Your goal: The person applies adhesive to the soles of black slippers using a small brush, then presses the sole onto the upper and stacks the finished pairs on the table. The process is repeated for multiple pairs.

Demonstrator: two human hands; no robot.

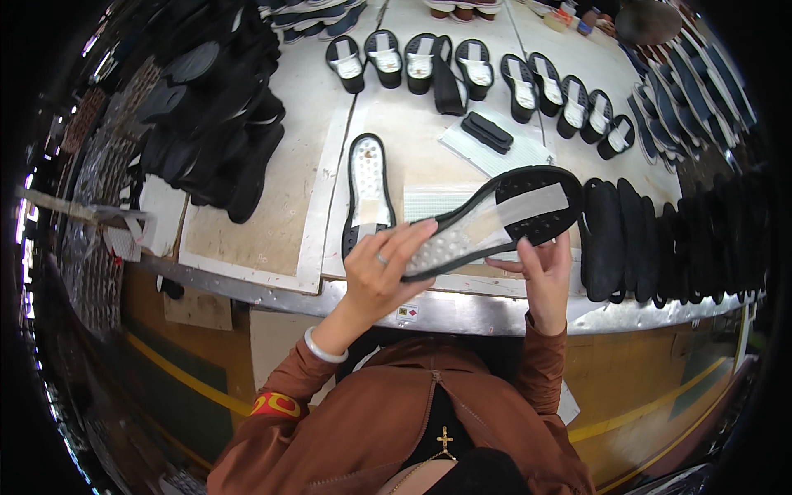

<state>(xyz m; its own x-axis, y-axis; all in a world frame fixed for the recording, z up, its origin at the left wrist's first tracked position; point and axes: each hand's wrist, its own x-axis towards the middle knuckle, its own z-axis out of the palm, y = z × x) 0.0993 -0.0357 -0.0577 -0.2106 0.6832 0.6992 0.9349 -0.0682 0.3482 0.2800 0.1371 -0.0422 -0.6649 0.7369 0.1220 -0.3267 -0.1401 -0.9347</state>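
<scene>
Above the front of the table I hold a black-rimmed shoe sole (478,223), tilted, its inner side up. It has a pale dimpled lining at one end, black openwork at the other, and a light strip along its middle. My left hand (378,266) is closed round its left end, fingers over the lining. At the wider right end my right hand (546,280) holds the lower edge, thumb at the rim; some fingers are hidden beneath. A similar sole (369,181) lies on the table beside my left hand, its lower end partly covered.
Several black soles with white inner strips (421,66) stand in a curved row at the back. Dark oblong pieces (487,132) lie on a pale sheet (454,148). Black shoe parts are piled left (214,132) and lined up right (627,239). The table's metal edge (462,312) runs before me.
</scene>
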